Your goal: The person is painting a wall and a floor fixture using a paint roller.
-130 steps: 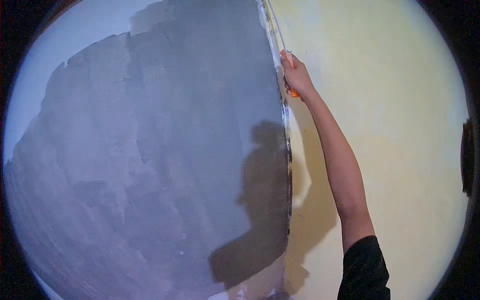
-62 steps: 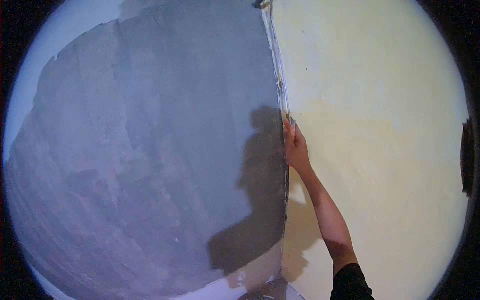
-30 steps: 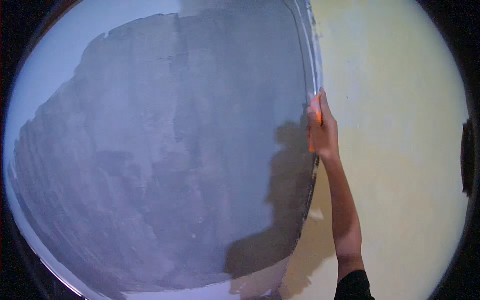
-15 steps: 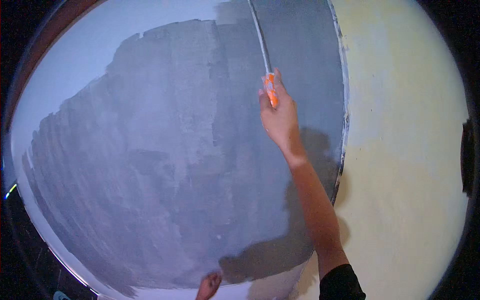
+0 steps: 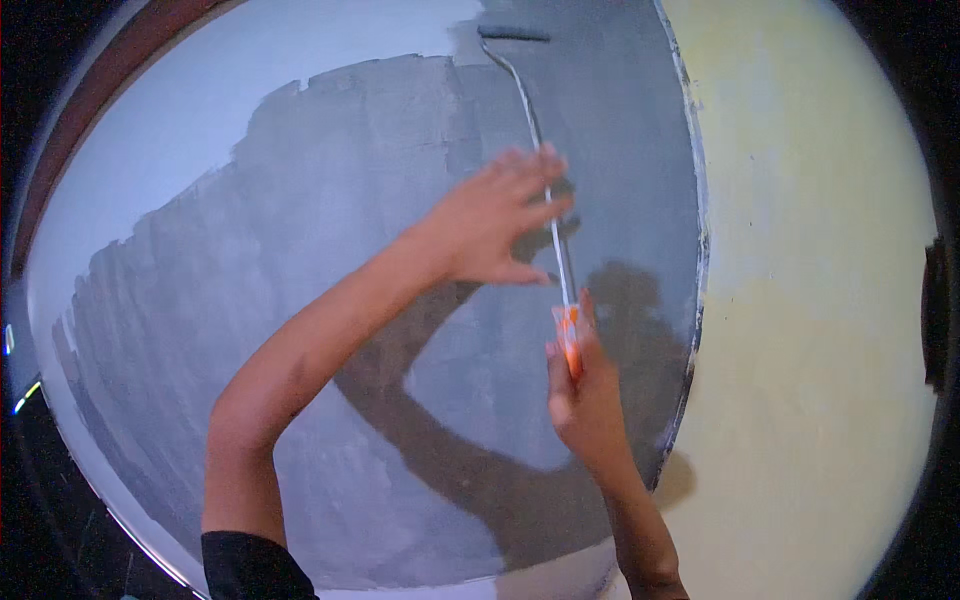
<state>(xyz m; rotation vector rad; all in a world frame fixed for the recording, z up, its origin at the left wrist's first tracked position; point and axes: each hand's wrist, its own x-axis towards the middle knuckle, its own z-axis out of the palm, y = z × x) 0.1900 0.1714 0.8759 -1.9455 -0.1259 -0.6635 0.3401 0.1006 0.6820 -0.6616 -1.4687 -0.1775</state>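
Observation:
My right hand (image 5: 585, 385) is closed round the orange handle of a paint roller (image 5: 566, 265). Its thin metal rod runs upward and bends to a narrow dark roller head (image 5: 515, 34), which lies against the grey paint near the top. My left hand (image 5: 500, 215) is open with fingers spread, reaching across in front of the rod's middle; it is slightly blurred, and whether it touches the rod I cannot tell. Behind both hands is the wall's grey painted area (image 5: 300, 300), streaky on the left and darker on the right.
An unpainted pale strip (image 5: 200, 110) borders the grey at the upper left. To the right, past a rough whitish edge (image 5: 703, 200), is a yellowish wall surface (image 5: 820, 300). A brown beam (image 5: 75, 130) curves along the left rim. Shadows of my arms fall on the grey.
My right hand has come down with the roller, bringing its head into view. From the lower edge my left hand has risen to the rod, its fingers now spread.

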